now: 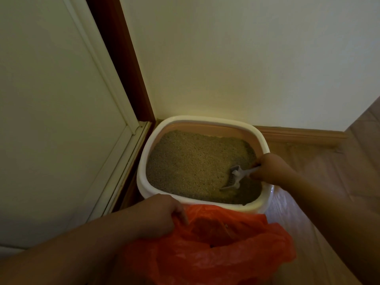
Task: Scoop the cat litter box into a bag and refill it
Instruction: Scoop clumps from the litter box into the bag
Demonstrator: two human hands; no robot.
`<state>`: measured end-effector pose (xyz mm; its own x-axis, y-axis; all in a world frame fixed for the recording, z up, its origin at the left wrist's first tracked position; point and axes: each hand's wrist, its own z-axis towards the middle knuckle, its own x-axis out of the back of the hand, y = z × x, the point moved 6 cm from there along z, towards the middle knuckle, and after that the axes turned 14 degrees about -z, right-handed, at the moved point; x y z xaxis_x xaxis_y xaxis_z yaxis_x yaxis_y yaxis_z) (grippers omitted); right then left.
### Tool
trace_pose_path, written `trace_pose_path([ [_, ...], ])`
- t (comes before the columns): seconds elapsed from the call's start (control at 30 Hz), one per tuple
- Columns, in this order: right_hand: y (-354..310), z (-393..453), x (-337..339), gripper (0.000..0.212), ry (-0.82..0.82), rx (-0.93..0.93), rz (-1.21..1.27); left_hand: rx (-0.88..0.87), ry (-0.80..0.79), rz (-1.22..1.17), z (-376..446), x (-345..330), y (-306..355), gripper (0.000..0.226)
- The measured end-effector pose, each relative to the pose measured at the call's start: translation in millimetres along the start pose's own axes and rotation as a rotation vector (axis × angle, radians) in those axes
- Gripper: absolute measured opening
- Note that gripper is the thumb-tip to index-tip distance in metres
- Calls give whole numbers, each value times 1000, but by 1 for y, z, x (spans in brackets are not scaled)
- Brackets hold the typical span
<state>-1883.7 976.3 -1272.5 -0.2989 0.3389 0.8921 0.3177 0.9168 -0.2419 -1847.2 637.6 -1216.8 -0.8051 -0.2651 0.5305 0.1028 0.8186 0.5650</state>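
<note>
A white litter box (pixel 141 161) with a rounded rim stands in the corner, filled with tan litter (pixel 191 161). My right hand (pixel 269 167) grips the handle of a grey slotted scoop (pixel 236 177), whose head is dug into the litter near the box's right front side. My left hand (pixel 158 214) grips the left edge of an orange plastic bag (pixel 216 243), which is held open just in front of the box. Something dark lies inside the bag, too dim to tell what.
A white door (pixel 51 120) with a dark brown frame (pixel 123 64) stands to the left. A pale wall (pixel 246 58) with a wooden skirting board (pixel 298 134) runs behind the box. Wooden floor (pixel 329 182) stretches to the right.
</note>
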Motion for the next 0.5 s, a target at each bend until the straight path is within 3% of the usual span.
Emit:
trace_pose_path([
  [0.5,-73,33,-50,16,-61,56,208,-3,25,-78,1,11,-16,54],
])
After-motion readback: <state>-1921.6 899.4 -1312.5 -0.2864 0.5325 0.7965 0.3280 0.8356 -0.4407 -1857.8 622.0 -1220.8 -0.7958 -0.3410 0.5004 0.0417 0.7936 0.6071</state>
